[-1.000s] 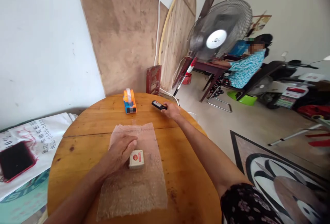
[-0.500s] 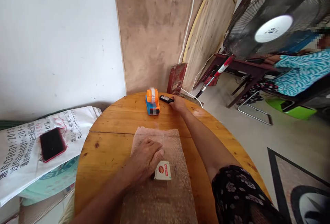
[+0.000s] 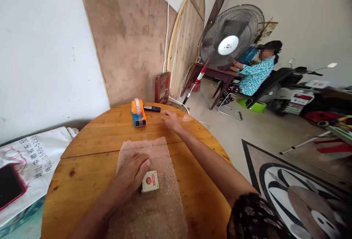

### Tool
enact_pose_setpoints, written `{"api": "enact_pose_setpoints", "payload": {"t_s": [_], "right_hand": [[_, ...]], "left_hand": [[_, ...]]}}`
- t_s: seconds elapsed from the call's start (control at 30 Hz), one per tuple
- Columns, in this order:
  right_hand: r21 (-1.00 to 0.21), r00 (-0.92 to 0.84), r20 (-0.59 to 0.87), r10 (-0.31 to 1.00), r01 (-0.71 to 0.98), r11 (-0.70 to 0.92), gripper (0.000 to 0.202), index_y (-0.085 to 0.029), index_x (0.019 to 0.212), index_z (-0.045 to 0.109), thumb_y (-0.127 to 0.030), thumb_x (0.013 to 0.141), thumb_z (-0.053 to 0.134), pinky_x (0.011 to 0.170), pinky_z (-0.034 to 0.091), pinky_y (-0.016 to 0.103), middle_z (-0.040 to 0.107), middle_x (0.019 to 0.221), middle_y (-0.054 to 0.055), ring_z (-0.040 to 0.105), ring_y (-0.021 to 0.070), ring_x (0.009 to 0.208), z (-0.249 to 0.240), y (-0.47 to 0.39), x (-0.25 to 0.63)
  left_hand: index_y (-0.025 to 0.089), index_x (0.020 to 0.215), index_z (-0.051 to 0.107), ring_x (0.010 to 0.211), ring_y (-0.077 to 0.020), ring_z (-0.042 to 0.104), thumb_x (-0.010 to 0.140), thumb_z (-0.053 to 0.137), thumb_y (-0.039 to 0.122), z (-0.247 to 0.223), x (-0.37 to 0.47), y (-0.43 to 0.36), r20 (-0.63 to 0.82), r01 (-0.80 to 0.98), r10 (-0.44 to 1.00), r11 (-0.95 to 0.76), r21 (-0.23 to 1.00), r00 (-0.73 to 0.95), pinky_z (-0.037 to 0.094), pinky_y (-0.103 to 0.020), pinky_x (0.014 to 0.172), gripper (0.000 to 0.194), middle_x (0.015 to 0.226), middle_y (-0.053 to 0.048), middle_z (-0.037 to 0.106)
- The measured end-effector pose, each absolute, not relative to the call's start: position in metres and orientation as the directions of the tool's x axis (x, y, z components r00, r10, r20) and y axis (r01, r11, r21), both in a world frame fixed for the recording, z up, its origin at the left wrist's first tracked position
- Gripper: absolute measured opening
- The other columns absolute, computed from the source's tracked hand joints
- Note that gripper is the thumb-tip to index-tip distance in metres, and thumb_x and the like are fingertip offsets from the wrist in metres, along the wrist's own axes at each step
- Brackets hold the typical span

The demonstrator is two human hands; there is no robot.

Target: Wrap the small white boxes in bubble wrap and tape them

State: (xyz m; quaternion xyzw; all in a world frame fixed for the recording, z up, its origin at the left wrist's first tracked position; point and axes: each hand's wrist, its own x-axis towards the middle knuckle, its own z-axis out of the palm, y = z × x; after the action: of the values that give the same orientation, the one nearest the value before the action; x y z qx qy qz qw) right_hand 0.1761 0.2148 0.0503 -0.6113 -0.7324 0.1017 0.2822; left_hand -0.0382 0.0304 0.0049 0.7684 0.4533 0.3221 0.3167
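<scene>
My left hand (image 3: pixel 134 169) rests on a sheet of bubble wrap (image 3: pixel 165 180) with its fingers curled together. Its thumb is beside the upper left of a small cream box (image 3: pixel 150 181) with a red label. What those fingers hold, if anything, is hidden. Farther across the table, my right hand (image 3: pixel 171 120) hovers or rests near the surface with fingers apart and nothing in them. Just left of its fingertips lies a slim black handheld object (image 3: pixel 152 108), its kind unclear. Next to that stands an orange and blue tape dispenser (image 3: pixel 138 112) with a clear roll.
The round wooden table (image 3: pixel 90 132) meets the wall at its far left. Behind it are a red wooden chair (image 3: pixel 162 86) and a standing fan (image 3: pixel 228 44). At left, a phone (image 3: pixel 9 185) lies on a white sack (image 3: pixel 52 151). Another person (image 3: pixel 255 73) sits farther back.
My right hand has let go of the black object and drawn back to the right. The view has turned right. My left hand stays on the bubble wrap beside the box.
</scene>
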Motion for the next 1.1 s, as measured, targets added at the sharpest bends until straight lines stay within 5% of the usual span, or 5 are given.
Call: {"api": "enact_pose_setpoints", "payload": {"t_s": [0.13, 0.33, 0.57, 0.73, 1.1], "right_hand": [[-0.568, -0.163, 0.344, 0.925, 0.748, 0.343, 0.025, -0.019, 0.101, 0.068, -0.018, 0.087, 0.048, 0.082, 0.053, 0.028, 0.073, 0.098, 0.004, 0.067, 0.0154, 0.089, 0.053, 0.119, 0.178], [-0.683, -0.458, 0.353, 0.816, 0.470, 0.559, 0.023, -0.021, 0.093, 0.068, -0.011, 0.087, 0.047, 0.082, 0.050, 0.026, 0.072, 0.094, 0.002, 0.065, 0.0143, 0.089, 0.040, 0.044, 0.156], [-0.448, -0.474, 0.347, 0.810, 0.675, 0.587, 0.024, -0.017, 0.096, 0.066, -0.003, 0.084, 0.050, 0.100, 0.043, 0.033, 0.070, 0.115, 0.008, 0.059, 0.0190, 0.113, 0.000, 0.056, 0.161], [-0.241, -0.474, 0.288, 0.832, 0.805, 0.542, 0.025, -0.017, 0.108, 0.064, -0.010, 0.086, 0.053, 0.095, 0.044, 0.038, 0.067, 0.120, 0.008, 0.056, 0.0239, 0.113, -0.003, 0.050, 0.157], [-0.146, -0.468, 0.266, 0.843, 0.845, 0.515, 0.025, -0.019, 0.112, 0.061, -0.016, 0.090, 0.050, 0.091, 0.041, 0.037, 0.064, 0.122, 0.008, 0.053, 0.0233, 0.114, 0.001, 0.049, 0.159]], "left_hand": [[0.017, 0.117, 0.067, 0.113, -0.0276, 0.057, 0.100, 0.032, 0.046, 0.004, -0.040, 0.031, 0.224, 0.484, 0.901, -0.393, 0.782, 0.372, 0.045, -0.046, 0.101, 0.048, 0.117, -0.012, 0.069], [0.020, 0.116, 0.069, 0.115, -0.0274, 0.058, 0.099, 0.033, 0.045, 0.010, -0.041, 0.030, 0.248, 0.493, 0.883, -0.434, 0.754, 0.398, 0.043, -0.047, 0.104, 0.046, 0.121, -0.010, 0.069], [0.019, 0.109, 0.071, 0.113, -0.0273, 0.061, 0.097, 0.035, 0.046, 0.009, -0.043, 0.029, 0.272, 0.513, 0.892, -0.434, 0.741, 0.362, 0.046, -0.045, 0.103, 0.047, 0.118, -0.010, 0.071], [0.022, 0.100, 0.073, 0.109, -0.0272, 0.062, 0.098, 0.034, 0.046, 0.015, -0.043, 0.028, 0.283, 0.511, 0.880, -0.455, 0.729, 0.381, 0.048, -0.043, 0.099, 0.047, 0.116, -0.009, 0.072], [0.021, 0.098, 0.072, 0.113, -0.0277, 0.061, 0.097, 0.034, 0.050, 0.010, -0.045, 0.032, 0.258, 0.516, 0.886, -0.438, 0.736, 0.385, 0.045, -0.043, 0.104, 0.048, 0.113, -0.009, 0.072]]}}
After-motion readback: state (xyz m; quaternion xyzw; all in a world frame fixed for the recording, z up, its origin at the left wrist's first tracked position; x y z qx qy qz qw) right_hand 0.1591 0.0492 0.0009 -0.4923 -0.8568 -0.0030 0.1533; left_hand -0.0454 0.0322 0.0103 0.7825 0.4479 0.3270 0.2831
